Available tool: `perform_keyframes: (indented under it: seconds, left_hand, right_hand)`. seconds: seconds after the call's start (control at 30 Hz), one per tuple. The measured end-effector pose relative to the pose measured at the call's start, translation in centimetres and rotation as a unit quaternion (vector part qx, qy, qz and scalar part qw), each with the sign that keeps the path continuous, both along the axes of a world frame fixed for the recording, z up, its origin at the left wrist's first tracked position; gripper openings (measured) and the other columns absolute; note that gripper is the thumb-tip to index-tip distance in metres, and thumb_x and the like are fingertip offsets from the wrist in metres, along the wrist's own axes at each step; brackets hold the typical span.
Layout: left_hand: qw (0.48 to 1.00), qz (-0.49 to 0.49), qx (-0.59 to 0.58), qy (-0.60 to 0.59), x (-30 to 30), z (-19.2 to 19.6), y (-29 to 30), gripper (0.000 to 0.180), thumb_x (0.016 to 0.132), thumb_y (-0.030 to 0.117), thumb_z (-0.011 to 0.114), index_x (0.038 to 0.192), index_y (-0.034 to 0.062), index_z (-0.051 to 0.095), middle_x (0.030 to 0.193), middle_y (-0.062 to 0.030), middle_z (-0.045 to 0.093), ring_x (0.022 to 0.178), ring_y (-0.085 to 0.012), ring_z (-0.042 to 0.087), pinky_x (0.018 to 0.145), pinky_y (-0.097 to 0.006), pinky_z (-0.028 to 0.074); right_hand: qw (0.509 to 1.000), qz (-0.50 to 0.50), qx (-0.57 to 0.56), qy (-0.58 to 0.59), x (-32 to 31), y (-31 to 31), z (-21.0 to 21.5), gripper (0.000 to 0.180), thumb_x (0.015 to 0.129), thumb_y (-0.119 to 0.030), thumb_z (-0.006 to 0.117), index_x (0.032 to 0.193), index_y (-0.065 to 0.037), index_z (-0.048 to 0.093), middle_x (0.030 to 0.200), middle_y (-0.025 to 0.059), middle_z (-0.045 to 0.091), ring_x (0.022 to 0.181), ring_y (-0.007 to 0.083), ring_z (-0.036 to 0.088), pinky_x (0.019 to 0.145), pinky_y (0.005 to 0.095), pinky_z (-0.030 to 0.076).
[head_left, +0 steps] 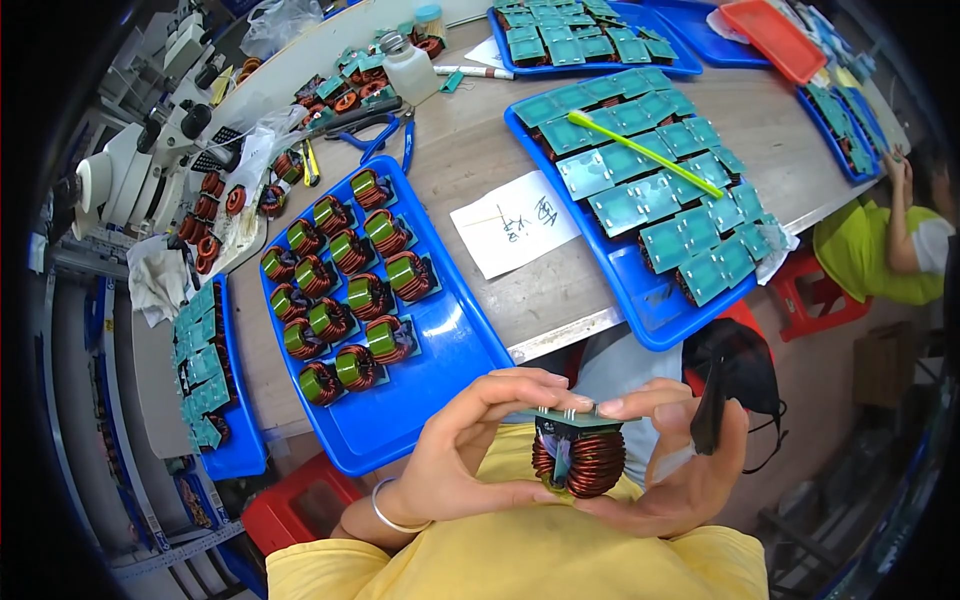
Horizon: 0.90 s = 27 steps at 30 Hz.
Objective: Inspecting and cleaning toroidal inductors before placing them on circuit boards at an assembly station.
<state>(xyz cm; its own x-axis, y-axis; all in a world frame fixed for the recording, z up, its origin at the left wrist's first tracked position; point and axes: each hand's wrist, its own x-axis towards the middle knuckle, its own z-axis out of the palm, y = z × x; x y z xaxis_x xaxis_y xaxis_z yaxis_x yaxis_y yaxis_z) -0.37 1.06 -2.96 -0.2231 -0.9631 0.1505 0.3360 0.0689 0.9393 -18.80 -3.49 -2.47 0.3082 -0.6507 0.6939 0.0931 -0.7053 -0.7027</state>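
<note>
Close in front of my yellow shirt, a copper-wound toroidal coil [590, 462] is held with its green circuit board [578, 418] on top. My left hand [475, 450] grips it from the left, fingers along the board's edge and thumb under the winding. From the other side, my right hand [680, 470] presses fingertips on the board, thumb beneath the coil. A dark, narrow object [708, 405] stands at the right fingers; I cannot make out what it is. Left of my hands, a blue tray [440, 345] bears several coils with green tops.
Another blue tray [655, 325] carries rows of green boards with a yellow-green stick [645, 155] across them. Between the trays lies a paper [510, 225] with handwriting. Pliers [375, 140], a clear bottle [408, 70] and a microscope [130, 190] stand farther back. Another person [880, 250] sits at the right.
</note>
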Motion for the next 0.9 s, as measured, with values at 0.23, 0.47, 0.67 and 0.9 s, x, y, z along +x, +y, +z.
perform_keyframes:
  seconds: [0.23,0.47,0.67,0.9]
  left_hand:
    - [1.0,0.005,-0.014,0.019,-0.1,-0.2,-0.1,0.062,0.066,0.0,0.075,0.119,0.0001,0.044,0.121,-0.0172,0.049,0.123,-0.0269,0.038,0.103,-0.04,0.029]
    - [0.965,0.104,-0.133,-0.202,0.6,1.2,-0.2,0.063,0.053,0.011,0.085,0.105,0.0026,0.052,0.102,-0.0151,0.061,0.106,-0.0286,0.05,0.096,-0.044,0.036]
    - [0.952,0.115,-0.159,-0.234,0.6,1.1,0.2,0.062,0.053,0.012,0.086,0.105,0.0039,0.052,0.103,-0.014,0.061,0.105,-0.0278,0.05,0.096,-0.045,0.035]
    - [0.978,0.093,-0.109,-0.151,0.3,0.5,0.2,0.061,0.055,0.007,0.084,0.105,0.0046,0.05,0.103,-0.0141,0.062,0.11,-0.028,0.047,0.098,-0.044,0.033]
  right_hand:
    - [1.0,0.016,-0.007,0.015,0.2,0.1,0.6,0.102,0.059,-0.006,0.082,0.138,-0.005,0.018,0.108,0.0143,0.049,0.089,0.0302,0.061,0.068,0.0388,0.045]
    - [0.996,0.044,0.058,0.044,-0.3,-0.3,-0.9,0.102,0.062,-0.011,0.08,0.138,-0.002,0.013,0.106,0.0174,0.059,0.091,0.0273,0.061,0.081,0.035,0.043]
    - [0.995,0.056,0.064,0.047,-0.1,-0.5,-1.5,0.105,0.061,-0.013,0.08,0.139,-0.001,0.011,0.104,0.0199,0.06,0.092,0.0274,0.061,0.082,0.036,0.043]
    - [0.997,0.06,0.047,0.022,-0.2,-0.4,-2.0,0.108,0.06,-0.014,0.082,0.139,-0.001,0.01,0.102,0.0199,0.06,0.092,0.0269,0.061,0.082,0.0406,0.045]
